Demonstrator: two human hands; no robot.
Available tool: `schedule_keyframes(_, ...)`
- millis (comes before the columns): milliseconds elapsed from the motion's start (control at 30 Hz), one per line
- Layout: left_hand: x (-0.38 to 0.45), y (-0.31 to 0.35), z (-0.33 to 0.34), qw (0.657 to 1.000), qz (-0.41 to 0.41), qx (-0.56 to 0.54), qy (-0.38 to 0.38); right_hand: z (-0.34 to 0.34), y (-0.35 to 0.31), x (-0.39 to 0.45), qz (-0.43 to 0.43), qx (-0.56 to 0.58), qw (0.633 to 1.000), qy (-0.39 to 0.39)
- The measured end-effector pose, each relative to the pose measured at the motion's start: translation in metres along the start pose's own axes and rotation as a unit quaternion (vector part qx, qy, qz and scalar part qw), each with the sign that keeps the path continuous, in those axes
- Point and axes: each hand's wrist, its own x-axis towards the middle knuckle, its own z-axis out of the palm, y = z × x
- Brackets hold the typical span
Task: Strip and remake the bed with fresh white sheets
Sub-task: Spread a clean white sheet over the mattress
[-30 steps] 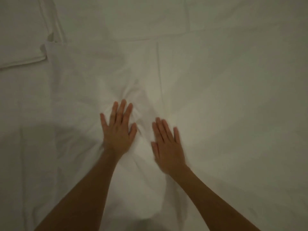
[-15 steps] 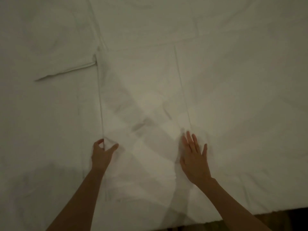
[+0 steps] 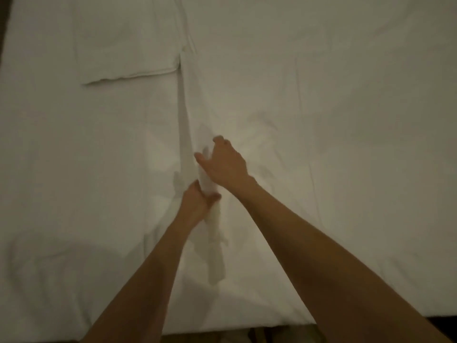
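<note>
A white sheet (image 3: 309, 120) lies spread over the bed and fills most of the view. Its long left edge (image 3: 183, 115) runs from the far side toward me over the white layer beneath. My left hand (image 3: 196, 203) is shut on a bunched fold of that edge near the bed's near side. My right hand (image 3: 225, 162) sits just beyond it, fingers curled around the same raised fold. The cloth between the two hands stands up in a narrow ridge.
A folded white cloth or pillowcase (image 3: 126, 45) lies flat at the far left. The bed's near edge (image 3: 247, 329) shows at the bottom with dark floor below. A dark strip runs down the far left border.
Both hands were flat and apart, smoothing the sheet. Now they have come together at the sheet's left edge and gripped it, lifting a ridge of cloth. The view has shifted left and back.
</note>
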Motion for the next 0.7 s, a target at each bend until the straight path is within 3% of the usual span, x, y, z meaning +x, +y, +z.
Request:
schedule_keyframes(133, -0.026, -0.005, 0.012, 0.998, 0.020, 0.050, 0.023, 0.013, -0.030, 0.037, 0.016, -0.063, 0.997, -0.034)
schedule_keyframes(300, -0.036, 0.009, 0.016, 0.996, 0.078, 0.048, 0.003, -0.010, -0.024, 0.078, 0.034, -0.088, 0.995, 0.028)
schedule_keyframes(500, -0.055, 0.038, 0.041, 0.990, 0.136, 0.024, -0.035, -0.049, -0.010, 0.106, -0.028, -0.027, 0.995, 0.088)
schedule_keyframes(700, -0.071, 0.110, 0.106, 0.976, 0.197, -0.028, -0.090, -0.140, 0.049, 0.110, -0.064, 0.012, 0.987, 0.145)
